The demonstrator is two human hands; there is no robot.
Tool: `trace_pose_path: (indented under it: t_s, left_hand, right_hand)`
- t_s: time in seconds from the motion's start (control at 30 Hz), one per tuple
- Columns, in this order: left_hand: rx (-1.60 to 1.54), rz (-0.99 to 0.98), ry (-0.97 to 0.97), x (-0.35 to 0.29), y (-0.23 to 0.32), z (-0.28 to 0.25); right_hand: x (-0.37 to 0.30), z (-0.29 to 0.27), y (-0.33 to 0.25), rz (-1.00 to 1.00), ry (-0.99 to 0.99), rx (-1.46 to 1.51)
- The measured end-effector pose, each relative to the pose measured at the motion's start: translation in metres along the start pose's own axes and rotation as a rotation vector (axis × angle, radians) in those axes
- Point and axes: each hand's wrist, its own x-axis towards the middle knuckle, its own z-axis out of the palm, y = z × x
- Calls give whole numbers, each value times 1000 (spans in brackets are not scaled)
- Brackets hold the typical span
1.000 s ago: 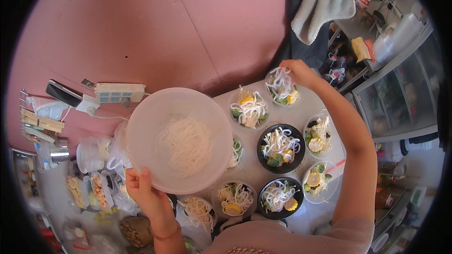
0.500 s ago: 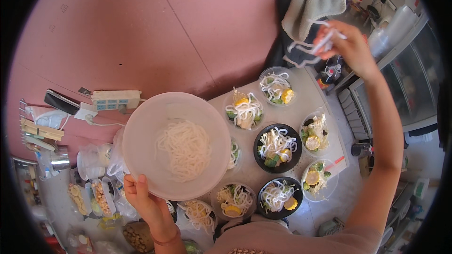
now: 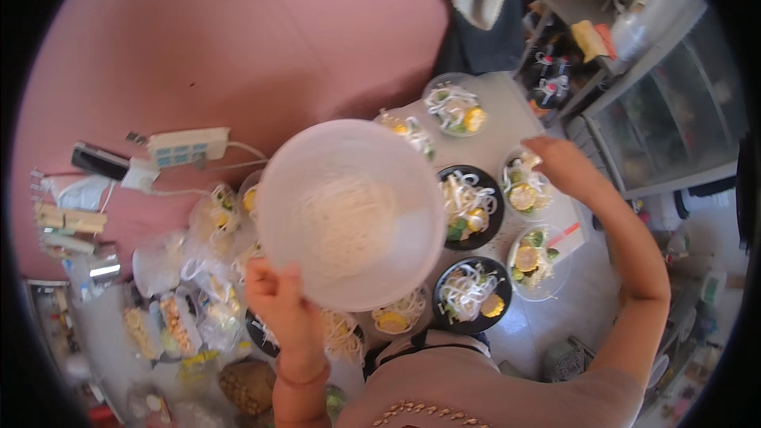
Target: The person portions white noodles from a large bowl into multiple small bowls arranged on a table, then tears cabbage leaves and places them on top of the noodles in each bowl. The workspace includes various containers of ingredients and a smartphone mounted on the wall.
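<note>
My left hand [image 3: 279,301] grips the rim of a large translucent bowl [image 3: 277,166], tilted so that white noodles [image 3: 349,218] show inside; motion blurs it. My right hand [image 3: 559,165] reaches over a clear round bowl [image 3: 547,208] at the table's right side. Its fingers are closed together at the far rim, with whitish strands just below the fingertips. Corn, greens and thin mushrooms lie in that bowl. A nearer clear bowl [image 3: 567,269] holds corn and broccoli. Two black bowls [image 3: 498,210] of noodles, corn and greens stand left of these, one partly hidden by the large bowl.
Another filled clear bowl [image 3: 452,79] stands at the table's far end. A power strip [image 3: 189,147] and phone [image 3: 99,160] are by the pink wall. Bags and trays of food [image 3: 176,325] lie left. Dark bottles [image 3: 547,93] stand beyond the table, beside a glass-fronted cabinet [image 3: 674,127].
My right hand has come down from near the hanging towel to the right-hand clear bowl, with the noodles it carried. The large bowl has shifted right in view. The view itself has moved.
</note>
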Motion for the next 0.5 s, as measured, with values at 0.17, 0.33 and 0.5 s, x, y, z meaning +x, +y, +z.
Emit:
trace_pose_path:
  t_s: [0.17, 0.33, 0.5]
  left_hand:
    - [152, -42, -59, -19, 4, 16]
    - [122, 3, -122, -24, -1, 39]
    - [138, -49, -91, -22, -2, 44]
  right_hand:
    - [78, -73, -136, -287, -106, 551]
    - [93, 11, -174, -632, -197, 111]
    - [109, -8, -193, -633, -455, 75]
